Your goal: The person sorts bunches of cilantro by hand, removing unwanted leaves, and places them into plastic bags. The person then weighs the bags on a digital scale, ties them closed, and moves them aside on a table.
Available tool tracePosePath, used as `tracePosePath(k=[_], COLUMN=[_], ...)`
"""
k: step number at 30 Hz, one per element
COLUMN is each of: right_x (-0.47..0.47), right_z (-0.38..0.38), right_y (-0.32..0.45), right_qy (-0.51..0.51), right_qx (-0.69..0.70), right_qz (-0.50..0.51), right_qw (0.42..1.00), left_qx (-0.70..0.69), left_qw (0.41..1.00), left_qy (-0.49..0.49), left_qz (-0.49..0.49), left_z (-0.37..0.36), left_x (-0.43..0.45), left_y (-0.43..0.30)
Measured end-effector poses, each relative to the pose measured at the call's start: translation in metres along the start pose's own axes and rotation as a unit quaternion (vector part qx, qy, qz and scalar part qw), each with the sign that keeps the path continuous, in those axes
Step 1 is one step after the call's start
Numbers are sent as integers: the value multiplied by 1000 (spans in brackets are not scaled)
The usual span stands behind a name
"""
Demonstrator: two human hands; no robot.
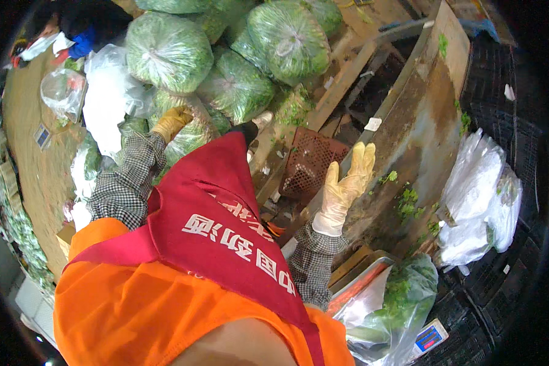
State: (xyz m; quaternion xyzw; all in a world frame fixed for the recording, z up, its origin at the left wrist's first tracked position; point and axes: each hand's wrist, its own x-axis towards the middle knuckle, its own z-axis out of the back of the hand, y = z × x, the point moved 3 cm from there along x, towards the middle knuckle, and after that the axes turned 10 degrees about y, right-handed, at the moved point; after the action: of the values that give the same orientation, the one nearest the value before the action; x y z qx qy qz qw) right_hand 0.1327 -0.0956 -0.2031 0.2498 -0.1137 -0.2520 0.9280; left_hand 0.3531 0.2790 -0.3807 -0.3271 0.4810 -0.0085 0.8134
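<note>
My left hand [173, 122], in a yellowish rubber glove, rests on or just above a clear plastic bag of leafy greens [183, 142]; whether it grips the plastic cannot be told. My right hand [349, 185], gloved the same way, is raised with its fingers apart and nothing in it. Beneath that hand lies a worn tabletop [393, 151] with scattered green leaves [409, 201]. A brown perforated plastic basket [309, 160] stands to the left of my right hand. Large round bags of greens [169, 52] are piled beyond my left hand.
White plastic bags [473, 201] lie at the right side. A clear bag of greens [407, 297] and a digital scale [430, 338] are at the lower right. White bags [105, 100] stand left of the pile. Part of another person [82, 27] shows at the upper left.
</note>
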Motion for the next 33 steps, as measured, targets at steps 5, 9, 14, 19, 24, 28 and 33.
tracePosePath(k=[5, 9, 14, 19, 24, 28, 33], right_x=[6, 10, 14, 5, 6, 12, 12], right_z=[-2, 0, 5, -3, -50, -70, -76], right_y=[-4, -5, -11, -28, -53, -66, -70], right_qy=[5, 51, 85, -30, 71, 131, 157], right_qx=[3, -16, 49, -19, -108, -122, -131], right_qz=[-12, -29, -59, -137, -154, -151, -168], right_qw=[1000, 998, 993, 990, 980, 972, 964], left_qx=[-44, 202, 278, 570, 254, 471, 681], left_qw=[994, 976, 956, 806, 964, 874, 714], left_qy=[61, 71, 52, 138, -74, -97, -33], left_qz=[78, -38, -81, -79, 25, 71, -163], left_z=[-40, -48, -86, -122, -129, -130, -112], left_x=[30, 47, 165, 277, 406, 412, 438], left_y=[50, 20, 61, 67, 101, 77, 90])
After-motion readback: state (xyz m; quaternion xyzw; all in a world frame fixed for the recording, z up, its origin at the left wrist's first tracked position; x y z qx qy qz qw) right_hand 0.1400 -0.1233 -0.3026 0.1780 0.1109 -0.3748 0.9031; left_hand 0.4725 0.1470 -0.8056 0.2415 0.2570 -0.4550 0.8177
